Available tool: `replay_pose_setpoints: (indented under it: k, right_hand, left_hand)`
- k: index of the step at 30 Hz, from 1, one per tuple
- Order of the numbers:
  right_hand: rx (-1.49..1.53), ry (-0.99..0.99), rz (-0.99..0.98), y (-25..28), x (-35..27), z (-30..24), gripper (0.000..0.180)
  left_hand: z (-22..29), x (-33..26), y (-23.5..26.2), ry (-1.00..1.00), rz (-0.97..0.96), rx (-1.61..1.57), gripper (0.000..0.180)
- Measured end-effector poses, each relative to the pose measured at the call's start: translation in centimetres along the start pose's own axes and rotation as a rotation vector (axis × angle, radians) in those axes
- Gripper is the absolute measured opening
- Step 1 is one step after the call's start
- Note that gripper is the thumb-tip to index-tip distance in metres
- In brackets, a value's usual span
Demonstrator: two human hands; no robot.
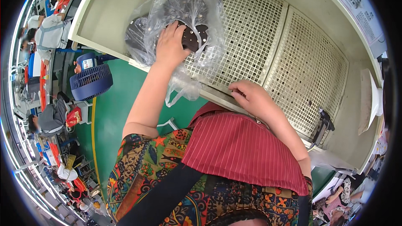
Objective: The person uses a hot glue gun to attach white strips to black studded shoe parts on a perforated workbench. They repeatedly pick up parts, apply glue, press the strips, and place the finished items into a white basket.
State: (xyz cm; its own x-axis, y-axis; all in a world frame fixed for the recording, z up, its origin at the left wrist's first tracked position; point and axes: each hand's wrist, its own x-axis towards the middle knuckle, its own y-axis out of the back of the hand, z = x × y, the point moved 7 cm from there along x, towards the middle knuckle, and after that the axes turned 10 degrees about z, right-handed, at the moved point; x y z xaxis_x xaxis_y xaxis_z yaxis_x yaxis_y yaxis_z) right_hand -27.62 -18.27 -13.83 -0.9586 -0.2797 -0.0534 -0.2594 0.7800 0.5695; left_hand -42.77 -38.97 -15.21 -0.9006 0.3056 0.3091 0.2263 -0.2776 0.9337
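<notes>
A clear plastic bag (209, 16) rests on the grated surface at the far left, filled with dark brown pieces (194, 37) dotted with small pale spots. My left hand (169, 46) reaches to the bag's near side, its fingers over a dark dotted piece and its thumb to the right, gripping it. The bag's loose handles (184, 88) hang over the near edge. My right hand (249, 96) is at the near edge of the grate, right of the bag. Its thumb and fingers are closed together, with a small dark bit between them that I cannot make out.
Pale walls (100, 21) surround the grate (251, 25). A black gun-shaped tool (322, 127) stands at its right end, near a white sheet (370, 100). A blue fan (91, 81) stands left over the green floor (121, 96). Other people sit at benches further left.
</notes>
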Motion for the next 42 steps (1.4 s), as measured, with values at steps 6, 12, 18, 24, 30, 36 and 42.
replay_pose_setpoints:
  k: [6, 12, 18, 24, 30, 36, 42]
  right_hand:
    - [-0.059, -0.022, -0.045, -0.3, 0.1, 1.9, 0.021]
    - [0.069, -0.075, -0.005, 0.3, 0.1, 2.5, 0.021]
    - [0.248, -0.115, -0.075, -2.5, 2.8, 1.2, 0.023]
    - [0.345, -0.19, -0.169, -5.8, 4.4, 0.7, 0.024]
    - [0.33, -0.215, -0.145, -6.9, 4.7, 1.0, 0.025]
    - [0.18, -0.212, -0.061, -5.4, 5.1, 2.4, 0.025]
    - [0.154, -0.234, 0.059, -3.8, 3.7, 4.3, 0.025]
  left_hand:
    - [-0.1, 0.9, 0.3, -0.082, -0.071, -0.04, 0.07]
    - [-2.7, 4.7, 1.8, 0.161, -0.192, -0.208, 0.042]
    - [-0.9, 1.1, 0.6, -0.09, 0.042, -0.033, 0.057]
    - [0.5, -2.9, -0.1, -0.156, 0.194, 0.097, 0.092]
    - [1.0, -1.8, -0.7, 0.005, 0.285, 0.072, 0.093]
    - [0.0, -0.4, -1.2, -0.073, 0.202, 0.05, 0.098]
    - [-0.4, 0.6, -0.9, -0.104, 0.233, 0.022, 0.091]
